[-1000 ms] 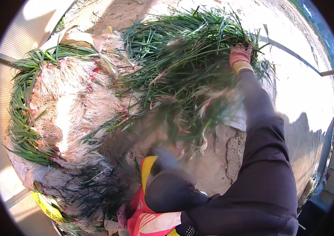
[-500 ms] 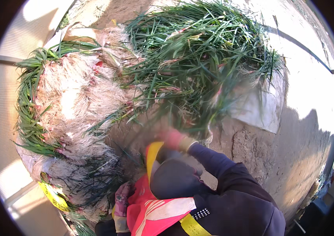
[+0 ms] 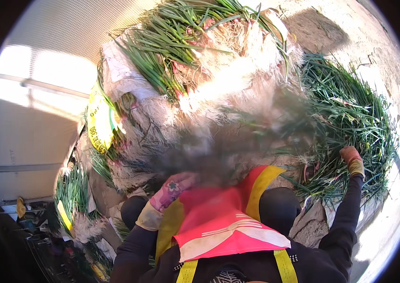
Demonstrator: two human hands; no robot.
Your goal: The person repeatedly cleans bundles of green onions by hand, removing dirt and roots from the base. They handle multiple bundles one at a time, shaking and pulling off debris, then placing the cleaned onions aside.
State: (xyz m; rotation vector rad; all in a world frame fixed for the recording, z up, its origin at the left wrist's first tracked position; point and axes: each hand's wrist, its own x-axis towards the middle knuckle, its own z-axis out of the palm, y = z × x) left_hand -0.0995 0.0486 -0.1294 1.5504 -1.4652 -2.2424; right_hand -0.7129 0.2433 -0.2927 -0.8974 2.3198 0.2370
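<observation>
My left hand (image 3: 174,189), in a pink flowered glove with a pale cuff, is closed above my lap. A dark bunch of green onions (image 3: 211,158), smeared by motion, runs up from its fingers. Out to the right, my right hand (image 3: 352,158), in a reddish glove with a yellowish cuff, rests at the near edge of a heap of loose green onions (image 3: 350,113). Its fingers look curled on the leaves, partly hidden. Ahead lies a stack of green onions (image 3: 230,61) with pale, stringy roots turned inward and green tops outward.
A yellow printed label (image 3: 101,120) is on the left side of the stack. Another onion bundle (image 3: 72,198) stands at the far left, before a pale mesh-like wall (image 3: 39,127). My pink apron (image 3: 223,221) and dark knees fill the near middle. Bare soil (image 3: 317,28) lies at the back right.
My view has swung left, so the stack now sits ahead and the heap to the right. My right hand has gone from above my lap to the heap; the left has come up from beside the apron.
</observation>
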